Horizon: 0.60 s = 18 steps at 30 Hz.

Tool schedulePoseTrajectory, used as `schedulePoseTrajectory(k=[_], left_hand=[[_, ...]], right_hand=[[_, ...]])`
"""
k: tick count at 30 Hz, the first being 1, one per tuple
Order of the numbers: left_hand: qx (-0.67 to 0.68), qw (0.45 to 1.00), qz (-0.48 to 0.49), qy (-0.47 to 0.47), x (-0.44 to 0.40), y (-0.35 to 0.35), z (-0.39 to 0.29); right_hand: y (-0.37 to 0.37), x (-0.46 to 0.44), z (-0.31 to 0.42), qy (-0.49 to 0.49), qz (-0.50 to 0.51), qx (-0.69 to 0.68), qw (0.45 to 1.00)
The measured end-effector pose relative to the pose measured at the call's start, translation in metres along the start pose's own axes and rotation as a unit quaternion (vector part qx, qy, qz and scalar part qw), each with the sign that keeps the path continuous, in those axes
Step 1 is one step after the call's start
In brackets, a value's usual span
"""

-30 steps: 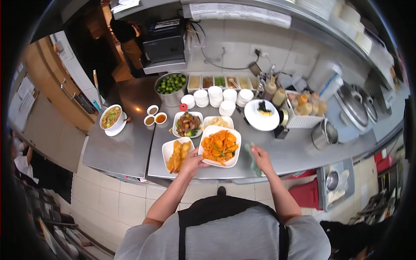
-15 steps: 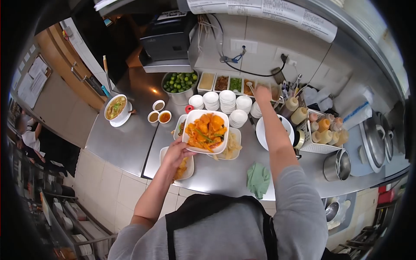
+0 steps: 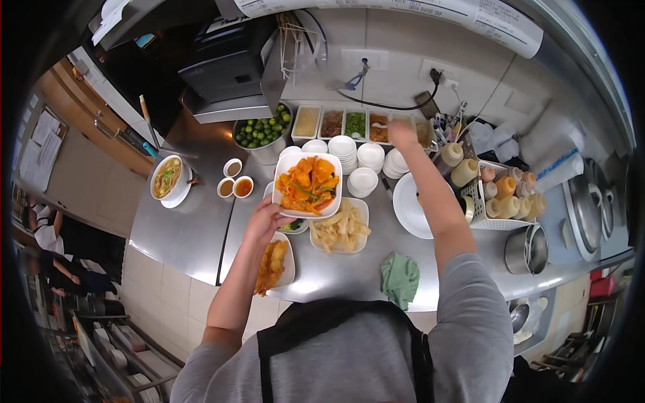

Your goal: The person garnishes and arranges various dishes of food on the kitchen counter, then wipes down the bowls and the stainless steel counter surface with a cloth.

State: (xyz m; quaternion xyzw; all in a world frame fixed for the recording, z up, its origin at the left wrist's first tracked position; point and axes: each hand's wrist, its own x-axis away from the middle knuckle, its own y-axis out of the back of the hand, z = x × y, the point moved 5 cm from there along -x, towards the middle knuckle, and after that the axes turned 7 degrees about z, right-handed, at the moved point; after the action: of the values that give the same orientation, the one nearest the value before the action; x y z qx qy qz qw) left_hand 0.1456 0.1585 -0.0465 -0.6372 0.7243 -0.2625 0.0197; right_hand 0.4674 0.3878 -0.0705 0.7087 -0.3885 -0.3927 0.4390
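My left hand (image 3: 265,219) grips the lower left side of a white square bowl of orange saucy food (image 3: 307,186), raised over the counter. Under and beside it are a bowl of pale fried pieces (image 3: 340,227) and a bowl of golden fried food (image 3: 272,264); another bowl is mostly hidden. My right hand (image 3: 402,132) is closed at the row of toppings, by the tub of brown crispy bits (image 3: 378,127). A spoon shows beside its fingers; the grip itself is too small to make out. A green cloth (image 3: 400,280) lies near the front edge.
Stacks of small white dishes (image 3: 342,152) stand behind the bowls. At left are a soup bowl (image 3: 167,178), sauce cups (image 3: 243,187) and a pot of green limes (image 3: 262,132). A white plate (image 3: 411,208) and a bottle basket (image 3: 498,218) are at right. People stand far left.
My right hand let go of the green cloth and reached to the topping tubs. The orange food bowl moved left and up in my left hand, uncovering the pale fried pieces.
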Motion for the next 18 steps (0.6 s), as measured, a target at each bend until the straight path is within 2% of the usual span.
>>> schedulePoseTrajectory(k=[5, 6, 7, 9, 13, 14, 15, 16, 18], left_hand=[[0.009, 0.999, 0.036, 0.010, -0.038, -0.008, 0.004], [0.014, 0.999, 0.039, 0.011, -0.044, -0.010, 0.005], [0.019, 0.999, 0.041, 0.012, -0.049, -0.013, 0.005], [0.031, 0.999, 0.041, 0.010, -0.057, -0.015, 0.008], [0.032, 0.999, 0.036, 0.021, -0.061, -0.021, 0.007], [0.033, 0.999, 0.036, 0.022, -0.063, -0.022, 0.007], [0.037, 0.998, 0.040, 0.024, -0.064, -0.022, 0.008], [0.042, 0.998, 0.042, 0.026, -0.065, -0.022, 0.008], [0.043, 0.998, 0.036, 0.029, -0.071, -0.017, 0.013]], right_hand=[[-0.010, 0.010, -0.017, -0.107, -0.102, -0.104, 0.984], [-0.017, 0.009, -0.016, -0.112, -0.098, -0.182, 0.972], [-0.021, 0.010, -0.015, -0.113, -0.098, -0.182, 0.972], [-0.020, 0.013, -0.017, -0.168, -0.067, -0.316, 0.931], [-0.026, 0.018, -0.036, -0.236, -0.047, -0.371, 0.897], [-0.032, 0.021, -0.045, -0.301, -0.038, -0.505, 0.808], [-0.040, 0.027, -0.045, -0.357, -0.027, -0.624, 0.695], [-0.039, 0.031, -0.043, -0.355, -0.022, -0.624, 0.695], [-0.005, 0.044, -0.033, -0.336, -0.031, -0.703, 0.626]])
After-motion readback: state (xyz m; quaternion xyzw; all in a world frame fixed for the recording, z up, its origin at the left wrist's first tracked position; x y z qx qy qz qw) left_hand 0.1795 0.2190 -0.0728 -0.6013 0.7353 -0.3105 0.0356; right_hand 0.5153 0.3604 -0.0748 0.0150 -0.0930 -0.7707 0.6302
